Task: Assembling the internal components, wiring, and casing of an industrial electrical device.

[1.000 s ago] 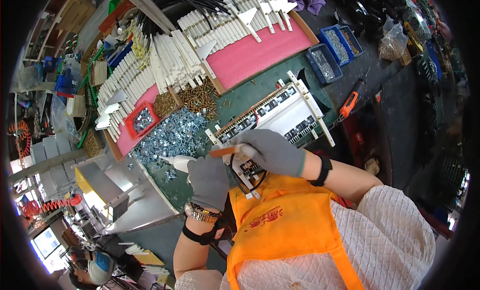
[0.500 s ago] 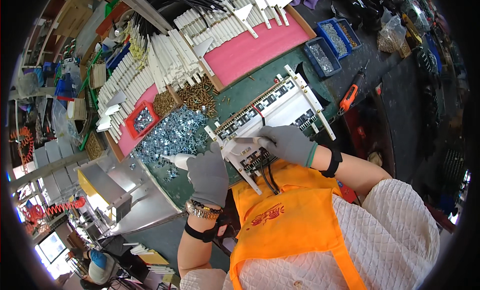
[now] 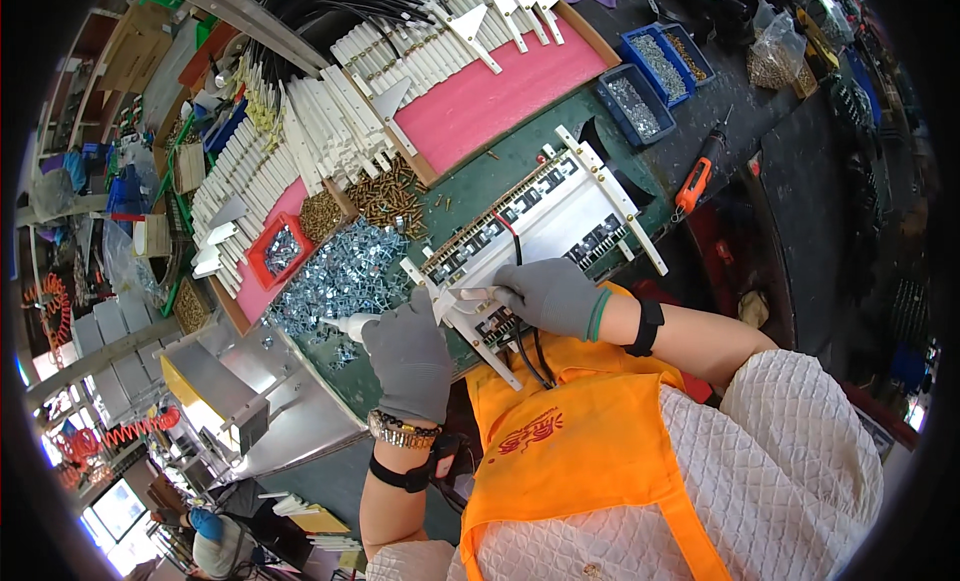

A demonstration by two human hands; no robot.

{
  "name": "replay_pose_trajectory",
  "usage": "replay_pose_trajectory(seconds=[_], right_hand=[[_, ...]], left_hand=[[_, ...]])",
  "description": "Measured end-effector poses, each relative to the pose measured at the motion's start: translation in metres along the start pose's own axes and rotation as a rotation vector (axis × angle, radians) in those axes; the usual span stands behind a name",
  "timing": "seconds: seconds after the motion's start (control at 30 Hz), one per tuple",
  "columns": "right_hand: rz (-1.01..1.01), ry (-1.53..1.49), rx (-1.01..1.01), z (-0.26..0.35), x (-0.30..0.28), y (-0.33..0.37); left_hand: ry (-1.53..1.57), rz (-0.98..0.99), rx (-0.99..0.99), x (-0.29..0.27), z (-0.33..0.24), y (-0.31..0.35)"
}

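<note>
My left hand [image 3: 408, 366], in a grey glove, is closed around a white nozzle bottle [image 3: 352, 326], its thin tip pointing left over loose metal clips. The left fingertips come close to the near left end of a white terminal-block assembly [image 3: 545, 216]. Across that end, my right hand [image 3: 560, 299], also gloved, pinches a small flat pale strip [image 3: 474, 294]; the fingers hide part of it. Rows of black terminals line both long sides of the assembly. A red and black wire pair [image 3: 515, 243] crosses it, and black cables [image 3: 530, 356] hang off its near side.
Silvery clips [image 3: 345, 271] and brass screws [image 3: 390, 196] lie heaped beyond my left hand, near a red tray [image 3: 279, 251]. White strips [image 3: 330, 121] fill pink-lined trays behind. Blue bins [image 3: 636, 106] and an orange electric screwdriver [image 3: 697, 181] lie at right.
The whole view has shifted slightly. My right hand and the pale strip sit a little lower against the assembly's end; my left hand keeps hold of the bottle.
</note>
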State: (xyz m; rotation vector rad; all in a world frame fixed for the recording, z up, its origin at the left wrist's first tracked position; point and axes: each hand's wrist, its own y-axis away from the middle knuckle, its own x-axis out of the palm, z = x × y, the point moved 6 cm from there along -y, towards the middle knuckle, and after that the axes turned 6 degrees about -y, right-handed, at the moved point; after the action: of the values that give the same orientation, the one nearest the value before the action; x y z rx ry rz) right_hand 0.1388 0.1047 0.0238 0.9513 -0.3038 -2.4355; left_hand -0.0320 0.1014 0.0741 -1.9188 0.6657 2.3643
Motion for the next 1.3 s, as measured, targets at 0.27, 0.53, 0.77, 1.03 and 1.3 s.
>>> replay_pose_trajectory(seconds=[0.27,0.53,0.77,1.03,1.3], right_hand=[[0.083,-0.018,-0.006,0.008,0.003,-0.009],[0.254,-0.023,0.051,0.009,0.002,-0.014],[0.289,-0.030,0.044,0.006,0.002,-0.014],[0.295,0.039,0.048,0.001,0.014,-0.020],[0.330,0.002,0.032,0.002,0.008,-0.022]], left_hand=[[0.158,-0.162,0.058,-0.033,-0.009,0.008],[0.196,-0.186,0.027,-0.031,-0.002,0.011],[0.108,-0.187,0.094,-0.039,-0.023,0.007],[0.127,-0.229,0.088,-0.045,-0.025,0.005],[0.146,-0.221,0.007,-0.037,-0.004,0.009]])
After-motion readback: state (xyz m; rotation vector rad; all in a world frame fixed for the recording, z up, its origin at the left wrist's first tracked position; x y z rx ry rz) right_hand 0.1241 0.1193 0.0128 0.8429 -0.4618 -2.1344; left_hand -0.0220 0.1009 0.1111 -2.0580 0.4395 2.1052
